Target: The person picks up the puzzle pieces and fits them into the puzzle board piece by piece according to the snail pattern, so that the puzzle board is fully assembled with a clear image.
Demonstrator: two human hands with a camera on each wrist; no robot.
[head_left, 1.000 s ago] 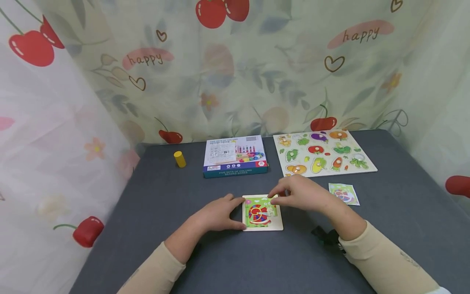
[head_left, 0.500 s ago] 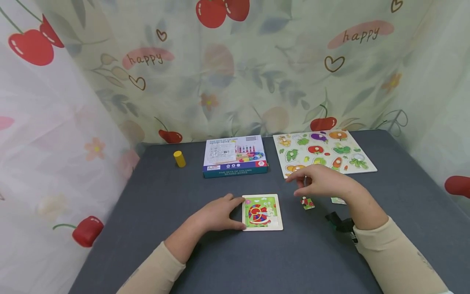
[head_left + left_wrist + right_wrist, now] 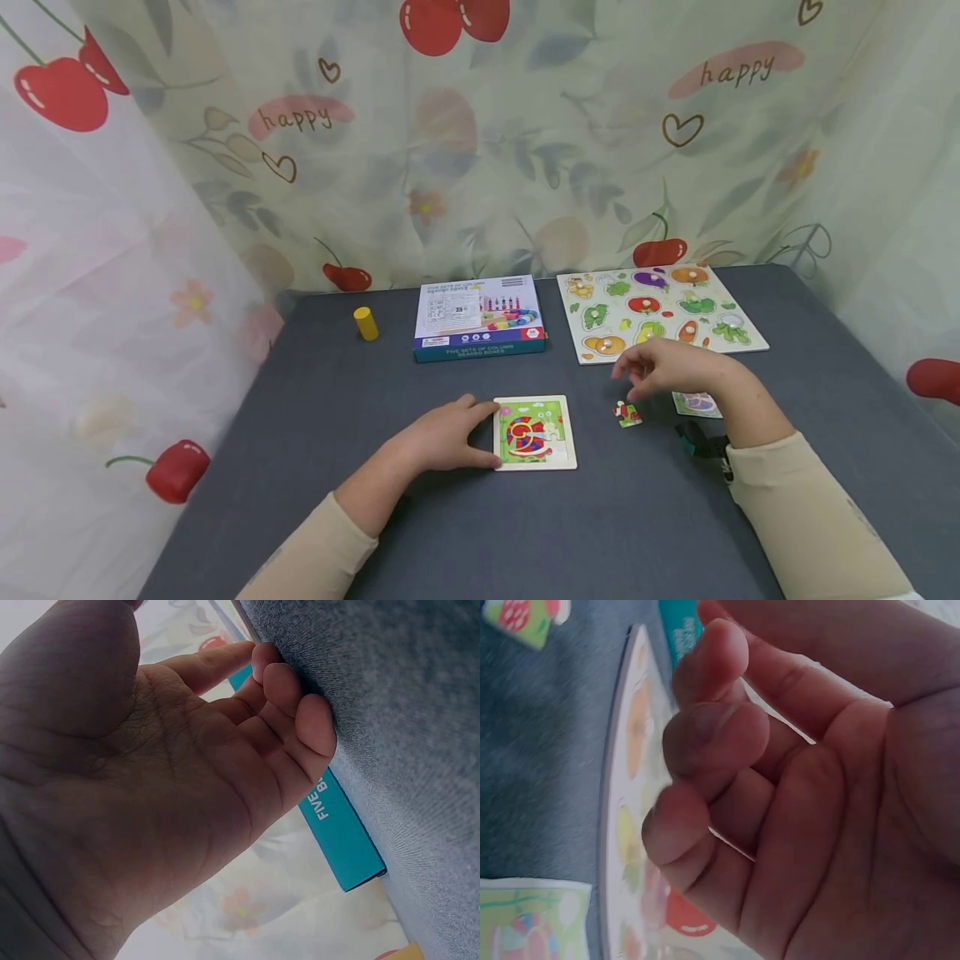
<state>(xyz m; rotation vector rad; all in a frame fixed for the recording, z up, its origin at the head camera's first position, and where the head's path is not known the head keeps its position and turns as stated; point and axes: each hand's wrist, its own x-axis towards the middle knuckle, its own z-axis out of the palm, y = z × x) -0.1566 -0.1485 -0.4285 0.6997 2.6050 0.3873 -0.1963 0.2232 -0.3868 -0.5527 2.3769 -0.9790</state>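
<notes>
A small snail jigsaw puzzle (image 3: 528, 433) in a pale frame lies on the dark tabletop, with a pale gap at its lower right. My left hand (image 3: 450, 435) holds the frame's left edge, index finger at the upper corner and thumb at the lower one. The left wrist view shows its other fingers (image 3: 281, 690) curled by the cloth. My right hand (image 3: 675, 371) hovers just above a loose puzzle piece (image 3: 628, 415), fingers loosely bent and holding nothing. That piece shows at the top left of the right wrist view, apart from the fingers (image 3: 712, 742). Beside it lies a picture card (image 3: 697, 405), partly behind the right hand.
A vegetable peg puzzle board (image 3: 630, 321) lies at the back right. Left of it is a flat toy box (image 3: 480, 321), and farther left stands a yellow cylinder (image 3: 366, 323). A printed curtain (image 3: 480, 167) hangs behind the dark tabletop (image 3: 420, 542).
My right hand has left the upper right of the snail puzzle and moved right, to above the loose piece. My left hand stays at the frame.
</notes>
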